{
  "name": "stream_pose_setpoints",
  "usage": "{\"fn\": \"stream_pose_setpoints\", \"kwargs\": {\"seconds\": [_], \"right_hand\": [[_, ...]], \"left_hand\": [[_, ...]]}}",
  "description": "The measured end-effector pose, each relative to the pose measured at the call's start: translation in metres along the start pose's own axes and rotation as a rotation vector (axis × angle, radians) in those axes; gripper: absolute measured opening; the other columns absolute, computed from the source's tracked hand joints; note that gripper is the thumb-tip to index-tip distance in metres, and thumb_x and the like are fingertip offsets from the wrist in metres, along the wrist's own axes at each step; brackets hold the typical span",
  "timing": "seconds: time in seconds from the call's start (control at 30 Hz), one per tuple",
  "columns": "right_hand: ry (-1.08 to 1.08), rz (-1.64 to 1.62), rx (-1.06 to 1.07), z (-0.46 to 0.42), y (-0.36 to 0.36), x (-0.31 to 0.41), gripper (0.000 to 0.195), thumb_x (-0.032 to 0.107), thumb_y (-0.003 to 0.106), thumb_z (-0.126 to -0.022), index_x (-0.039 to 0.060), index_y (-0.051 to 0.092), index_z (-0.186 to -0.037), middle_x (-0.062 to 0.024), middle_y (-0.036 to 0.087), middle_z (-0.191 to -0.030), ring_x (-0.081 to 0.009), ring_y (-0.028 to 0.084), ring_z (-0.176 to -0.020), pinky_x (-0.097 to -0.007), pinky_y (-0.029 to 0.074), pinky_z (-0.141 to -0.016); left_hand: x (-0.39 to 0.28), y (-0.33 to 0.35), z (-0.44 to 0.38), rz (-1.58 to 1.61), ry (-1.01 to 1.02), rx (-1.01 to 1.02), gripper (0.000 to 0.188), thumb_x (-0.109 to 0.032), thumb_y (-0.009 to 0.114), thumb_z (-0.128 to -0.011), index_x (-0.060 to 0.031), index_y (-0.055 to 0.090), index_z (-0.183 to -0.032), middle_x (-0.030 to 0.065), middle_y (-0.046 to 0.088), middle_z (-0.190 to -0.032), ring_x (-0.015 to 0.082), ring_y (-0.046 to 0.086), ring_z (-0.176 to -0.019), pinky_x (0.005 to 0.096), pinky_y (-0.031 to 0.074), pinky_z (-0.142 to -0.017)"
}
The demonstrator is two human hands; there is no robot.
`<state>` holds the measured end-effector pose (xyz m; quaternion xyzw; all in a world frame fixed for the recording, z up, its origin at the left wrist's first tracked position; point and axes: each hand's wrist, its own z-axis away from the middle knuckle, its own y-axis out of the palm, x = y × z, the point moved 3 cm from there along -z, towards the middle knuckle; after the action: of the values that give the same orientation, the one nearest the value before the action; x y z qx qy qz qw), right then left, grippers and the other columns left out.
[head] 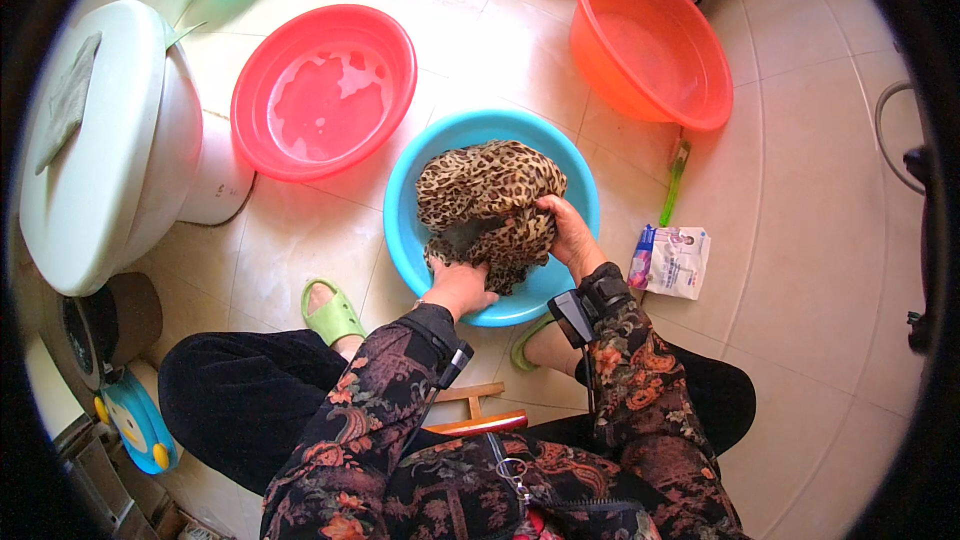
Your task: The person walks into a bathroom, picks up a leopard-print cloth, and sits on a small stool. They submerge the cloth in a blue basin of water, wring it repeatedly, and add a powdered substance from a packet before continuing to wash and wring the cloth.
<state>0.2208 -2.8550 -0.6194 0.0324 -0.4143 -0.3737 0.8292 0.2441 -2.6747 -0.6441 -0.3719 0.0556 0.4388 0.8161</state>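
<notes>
A leopard-print cloth (pixel 487 180), bunched up, lies in a round blue plastic basin (pixel 397 240) on the floor in front of me. My right hand (pixel 571 232) grips a fold of it at the basin's right side, thumb on top. Low in the basin, near the rim closest to me, my left hand (pixel 459 286) presses on the lower part of the cloth; some of its fingers are hidden under the fabric, so its hold is unclear. Greyish liquid seems to show between the folds.
A red basin (pixel 244 116) with a little suds-edged liquid stands at the upper left, an orange-red basin (pixel 592 37) at the upper right. Left is a white toilet (pixel 112 165) with a cloth on its lid. A green-handled brush (pixel 673 184) and a printed packet (pixel 679 262) lie right.
</notes>
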Motion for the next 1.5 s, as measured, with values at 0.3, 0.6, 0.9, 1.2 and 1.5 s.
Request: {"fn": "stream_pose_setpoints", "kwargs": {"seconds": [0.3, 0.6, 0.9, 1.2, 1.5], "right_hand": [[-0.469, 1.590, -0.462, -0.023, -0.036, -0.026, 0.045, 0.014, 0.065, -0.071, -0.0030, 0.048, -0.109, -0.0230, 0.052, -0.109, -0.0404, 0.048, -0.102, -0.0456, 0.041, -0.090], [0.321, 0.181, 0.010, -0.022, -0.004, -0.081, 0.037, 0.018, 0.057, -0.084, -0.0034, 0.054, -0.114, -0.0112, 0.061, -0.108, -0.0217, 0.060, -0.088, -0.0362, 0.049, -0.075], [-0.056, 0.489, -0.258, -0.028, -0.007, -0.050, 0.032, 0.014, 0.062, -0.072, -0.0077, 0.059, -0.096, -0.0128, 0.065, -0.090, -0.0216, 0.062, -0.078, -0.0331, 0.049, -0.070], [0.019, -0.178, -0.308, -0.020, -0.048, -0.051, 0.026, 0.008, 0.058, -0.075, -0.0035, 0.056, -0.098, -0.0095, 0.061, -0.093, -0.0222, 0.060, -0.079, -0.0353, 0.049, -0.072], [-0.018, 0.719, 0.033, -0.022, -0.005, -0.060, 0.049, 0.014, 0.076, -0.063, -0.0032, 0.060, -0.106, -0.0109, 0.065, -0.098, -0.0215, 0.062, -0.083, -0.0324, 0.050, -0.074]], "left_hand": [[0.008, -0.013, -0.009, 0.206, 0.111, -0.549, 0.051, -0.029, 0.063, -0.078, -0.0039, 0.050, -0.121, 0.0181, 0.049, -0.125, 0.0323, 0.044, -0.119, 0.0515, 0.036, -0.093], [0.014, 0.005, -0.031, 0.397, -0.014, -0.239, 0.096, -0.032, 0.070, -0.069, 0.0052, 0.015, -0.139, 0.0229, 0.022, -0.143, 0.0351, 0.023, -0.134, 0.0496, 0.025, -0.105], [0.019, 0.003, -0.029, 0.070, -0.032, -0.365, 0.079, -0.006, 0.052, -0.076, 0.0010, 0.009, -0.142, 0.0151, 0.063, -0.081, 0.0300, 0.062, -0.069, 0.0444, 0.046, -0.063], [0.015, 0.019, -0.026, 0.142, 0.123, -0.659, 0.054, -0.002, 0.049, -0.075, -0.0016, 0.038, -0.128, 0.0144, 0.061, -0.094, 0.0341, 0.061, -0.079, 0.0448, 0.046, -0.066], [-0.002, 0.013, -0.017, 0.023, 0.131, -0.281, 0.043, -0.008, 0.055, -0.074, -0.0092, 0.054, -0.117, 0.0091, 0.057, -0.102, 0.0266, 0.052, -0.100, 0.0461, 0.037, -0.081]]}}
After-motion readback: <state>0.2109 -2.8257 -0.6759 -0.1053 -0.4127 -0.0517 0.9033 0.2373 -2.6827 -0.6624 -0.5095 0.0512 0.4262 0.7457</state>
